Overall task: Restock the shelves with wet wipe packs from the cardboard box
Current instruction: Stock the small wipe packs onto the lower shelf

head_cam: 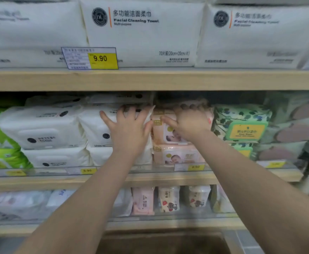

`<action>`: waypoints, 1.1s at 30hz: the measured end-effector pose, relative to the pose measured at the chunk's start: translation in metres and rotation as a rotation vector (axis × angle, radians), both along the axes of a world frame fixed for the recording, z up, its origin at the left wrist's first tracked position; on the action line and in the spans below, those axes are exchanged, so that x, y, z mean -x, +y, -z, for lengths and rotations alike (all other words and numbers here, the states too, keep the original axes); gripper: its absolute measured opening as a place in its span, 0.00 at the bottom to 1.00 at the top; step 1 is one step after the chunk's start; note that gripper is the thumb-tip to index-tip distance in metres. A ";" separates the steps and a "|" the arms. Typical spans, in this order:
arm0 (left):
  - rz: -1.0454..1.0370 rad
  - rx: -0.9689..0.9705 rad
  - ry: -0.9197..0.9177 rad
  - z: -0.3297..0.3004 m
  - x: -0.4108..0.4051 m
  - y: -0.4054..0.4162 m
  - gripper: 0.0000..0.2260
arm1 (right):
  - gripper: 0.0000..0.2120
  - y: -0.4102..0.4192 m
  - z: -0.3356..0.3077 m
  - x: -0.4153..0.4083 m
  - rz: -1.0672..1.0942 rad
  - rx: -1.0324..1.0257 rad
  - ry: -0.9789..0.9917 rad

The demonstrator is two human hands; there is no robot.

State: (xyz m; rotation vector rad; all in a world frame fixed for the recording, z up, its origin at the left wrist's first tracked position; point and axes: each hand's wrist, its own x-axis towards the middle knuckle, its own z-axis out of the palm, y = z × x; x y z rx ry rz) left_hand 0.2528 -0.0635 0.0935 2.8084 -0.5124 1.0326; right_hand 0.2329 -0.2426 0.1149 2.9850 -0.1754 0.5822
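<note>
Both forearms reach up to the middle shelf (150,177). The left hand (130,131) lies open and flat on a white pack (96,129), probably bracing it. Beside it, the right hand (188,121) curls closed over the top pink pack (163,132), seemingly seating it.

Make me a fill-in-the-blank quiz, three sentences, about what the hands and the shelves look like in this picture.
1. The left hand presses flat on a soft ____ wet wipe pack.
2. The right hand rests on the top pink baby wipe pack, which lies on the ____ wooden shelf.
3. The yellow price tag on the top shelf reads ____.

Missing words: white; middle; 9.90
</note>
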 end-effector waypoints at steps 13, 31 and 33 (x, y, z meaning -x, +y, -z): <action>0.284 -0.114 0.162 -0.014 0.038 -0.098 0.31 | 0.46 -0.104 -0.008 0.080 0.059 -0.013 -0.049; 0.206 0.022 0.079 0.008 0.028 -0.153 0.24 | 0.48 -0.131 0.008 0.056 0.018 0.077 -0.075; 0.217 0.004 0.188 0.000 0.030 -0.150 0.24 | 0.50 -0.131 -0.002 0.059 0.028 0.056 0.036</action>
